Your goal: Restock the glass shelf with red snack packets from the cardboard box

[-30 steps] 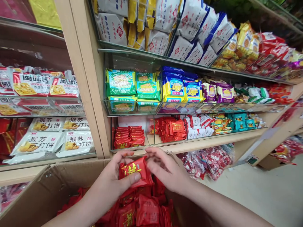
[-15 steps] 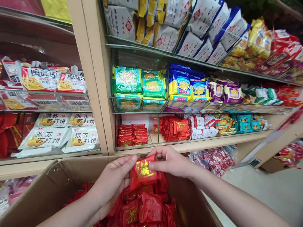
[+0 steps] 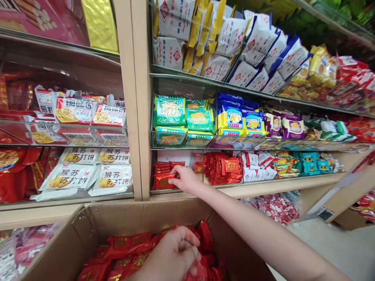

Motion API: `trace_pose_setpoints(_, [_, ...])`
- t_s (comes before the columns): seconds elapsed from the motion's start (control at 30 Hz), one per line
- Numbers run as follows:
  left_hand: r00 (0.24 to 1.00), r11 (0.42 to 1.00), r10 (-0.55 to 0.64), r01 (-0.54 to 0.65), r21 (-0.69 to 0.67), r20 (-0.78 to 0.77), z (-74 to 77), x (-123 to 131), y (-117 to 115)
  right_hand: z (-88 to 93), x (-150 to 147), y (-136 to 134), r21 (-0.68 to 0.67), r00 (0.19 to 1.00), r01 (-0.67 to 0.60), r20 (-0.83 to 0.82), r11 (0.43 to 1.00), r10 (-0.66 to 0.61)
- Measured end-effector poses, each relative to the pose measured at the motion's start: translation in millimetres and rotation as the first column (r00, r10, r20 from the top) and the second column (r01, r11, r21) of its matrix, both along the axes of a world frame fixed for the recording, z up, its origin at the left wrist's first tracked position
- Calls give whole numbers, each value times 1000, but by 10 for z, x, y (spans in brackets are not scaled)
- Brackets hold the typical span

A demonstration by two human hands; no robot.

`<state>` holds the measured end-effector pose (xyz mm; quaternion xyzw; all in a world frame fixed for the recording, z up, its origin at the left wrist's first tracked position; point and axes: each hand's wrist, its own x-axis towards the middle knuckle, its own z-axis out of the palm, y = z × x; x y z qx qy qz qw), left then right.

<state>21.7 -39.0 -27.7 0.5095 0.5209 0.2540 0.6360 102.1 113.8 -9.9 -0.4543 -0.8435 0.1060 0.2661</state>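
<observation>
My right hand (image 3: 186, 179) reaches into a low shelf compartment, its fingers closed on a red snack packet (image 3: 163, 182) with gold print. That packet lies at the front of several stacked red packets (image 3: 168, 166), and my fingers cover its right end. Lower down, my left hand (image 3: 177, 249) is over the cardboard box (image 3: 131, 212), fingers curled down among loose red packets (image 3: 129, 246). Whatever its fingertips hold is hidden.
A glass strip fronts the shelf. Right of my hand lie more red packets (image 3: 227, 168), white-and-red packets (image 3: 254, 166) and teal packets (image 3: 310, 162). Green biscuit packs (image 3: 170, 111) sit on the shelf above. A wooden upright (image 3: 140, 117) stands left of the compartment.
My right hand has carried the red packet from above the box up and left into the shelf compartment. My left hand has let go of it and dropped toward the packets in the box.
</observation>
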Motion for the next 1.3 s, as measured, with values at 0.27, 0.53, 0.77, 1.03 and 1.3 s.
trace_pose_setpoints(0.27, [956,948,-246,272,165,-161,-153,-54,-48,-30,-31,70,90,981,-116,164,989,100])
trace_pose_setpoints(0.53, [919,906,-319,367,209,-229,-177,-26,-76,54,-63,89,113,933,-247,297,962,205])
trace_pose_setpoints(0.77, [896,877,-297,393,276,-331,-194,-46,-76,97,-48,144,166,924,-288,306,943,228])
trace_pose_setpoints(1.03, [828,815,-369,507,281,-423,-152,-92,-86,330,225,49,288,952,18,287,958,-104])
trace_pose_setpoints(1.3, [781,801,-396,551,233,-484,-188,-69,-110,377,223,17,262,803,321,434,910,-409])
